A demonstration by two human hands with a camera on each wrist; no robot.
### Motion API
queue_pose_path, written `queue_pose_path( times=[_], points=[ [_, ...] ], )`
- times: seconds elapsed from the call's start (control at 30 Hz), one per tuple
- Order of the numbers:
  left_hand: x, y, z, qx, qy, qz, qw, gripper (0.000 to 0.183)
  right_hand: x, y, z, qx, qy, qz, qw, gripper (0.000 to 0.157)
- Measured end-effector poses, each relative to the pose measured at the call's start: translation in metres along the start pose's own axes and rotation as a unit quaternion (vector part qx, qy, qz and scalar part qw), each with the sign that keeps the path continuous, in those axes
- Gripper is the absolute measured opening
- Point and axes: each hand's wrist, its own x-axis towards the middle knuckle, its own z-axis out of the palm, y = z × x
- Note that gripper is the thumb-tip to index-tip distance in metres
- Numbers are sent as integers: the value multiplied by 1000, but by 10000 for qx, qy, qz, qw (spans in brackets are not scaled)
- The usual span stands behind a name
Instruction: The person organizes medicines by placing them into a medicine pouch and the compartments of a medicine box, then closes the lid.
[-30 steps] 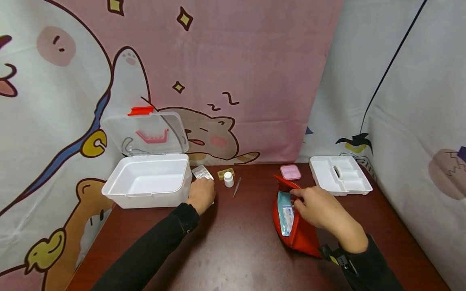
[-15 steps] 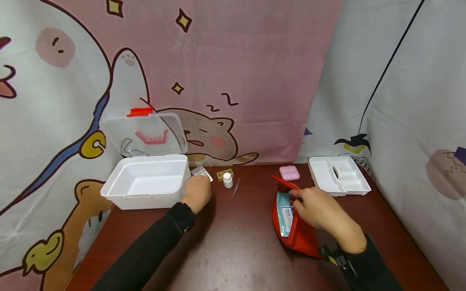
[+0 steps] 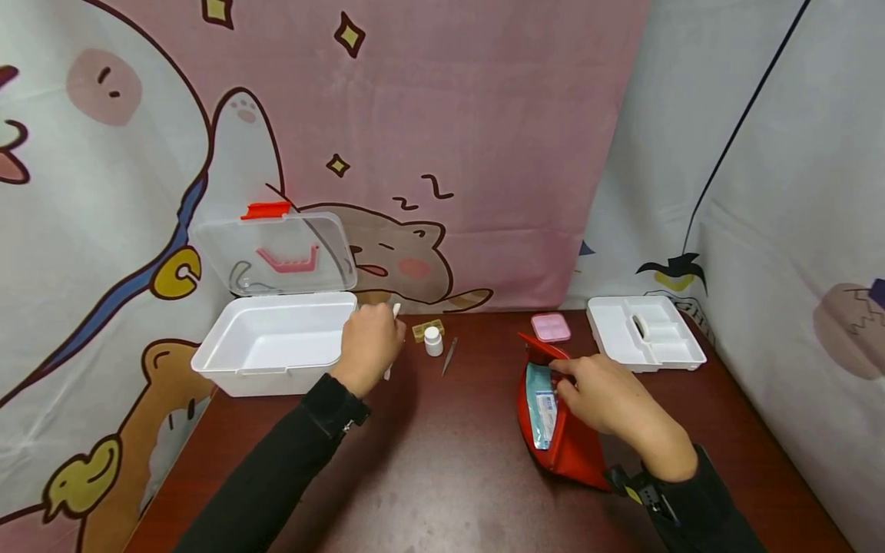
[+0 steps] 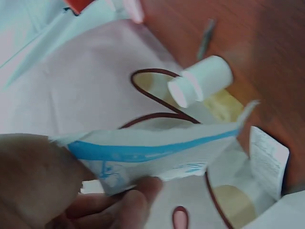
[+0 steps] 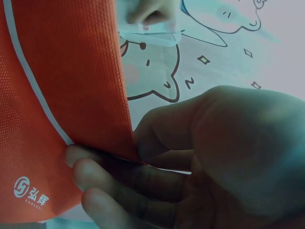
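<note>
At the right end of the white box (image 3: 276,382), the left hand (image 3: 369,347) holds a white packet (image 4: 152,152) with a blue stripe; its grip is clamped on the packet, thumb on one side and curled fingers on the other, as the left wrist view shows. From the head view only a thin white edge of the packet shows past the knuckles. Across the surface (image 3: 442,476), the right hand (image 3: 601,392) pinches the upper edge of the red pouch (image 3: 577,453), its grip together on the fabric between thumb and fingers. A teal packet (image 3: 541,407) stands in the pouch's mouth, and the right wrist view shows a white logo (image 5: 29,192) on its side. Between the two hands, nearer the left, a small white bottle (image 3: 433,343) stands upright, with a yellow strip (image 3: 420,332) just behind it and tweezers (image 3: 449,357) lying to its right. A printed white card (image 4: 268,160) lies near the bottle in the left wrist view. Behind the pouch lies a pink case (image 3: 551,328); to the right of that is a white tray (image 3: 611,330) with compartments, a pale roll (image 3: 639,329) in it. The box's clear lid (image 3: 276,230) stands raised at the back.
</note>
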Motion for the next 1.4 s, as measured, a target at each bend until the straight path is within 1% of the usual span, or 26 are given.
queue_pose_path(
  times=[0.1, 0.2, 0.3, 0.4, 0.47, 0.53, 0.63, 0.73, 0.9, 1.17, 1.23, 1.33, 1.4],
  points=[
    [0, 9, -11, -127, 244, 187, 9994, 27, 0, 0, 0, 9, -1, -3, 10000, 44],
    [-2, 19, -21, -289, 415, 400, 9979, 28, 0, 0, -1, 57, -30, 5, 10000, 45],
    [-3, 29, -30, -588, 461, 517, 9959, 27, 0, 0, -1, 94, -69, 29, 9999, 45],
    [-4, 38, -35, -1064, 338, 471, 9926, 22, 0, 0, -1, 127, -101, 51, 9999, 45],
    [-5, 43, -36, -1518, 94, 362, 9877, 18, 1, 1, -1, 134, -111, 59, 9998, 45],
    [-5, 46, -36, -1952, -171, 226, 9804, 17, 1, 0, -1, 148, -125, 68, 9998, 46],
    [-6, 51, -33, -2529, -597, 10, 9656, 20, 1, 0, -1, 152, -138, 79, 9998, 45],
    [-7, 55, -26, -2826, -812, -59, 9558, 19, 2, 0, -1, 147, -133, 92, 9998, 45],
    [-10, 64, -11, -3124, -1153, -64, 9429, 15, 2, -1, -2, 145, -154, 109, 9997, 45],
    [-19, 88, 6, -3787, -1880, 75, 9062, 14, 2, -1, -1, -3, 4, 59, 10000, 44],
    [-22, 94, 11, -3875, -2041, 49, 8990, 14, 2, -1, 0, -31, 26, 64, 10000, 44],
    [-25, 103, 20, -3959, -2254, -89, 8901, 16, 2, 0, 1, -29, 8, 96, 9999, 45],
    [-27, 109, 26, -3958, -2365, -175, 8872, 19, 1, 0, 1, -5, -12, 115, 9999, 45]
  ],
)
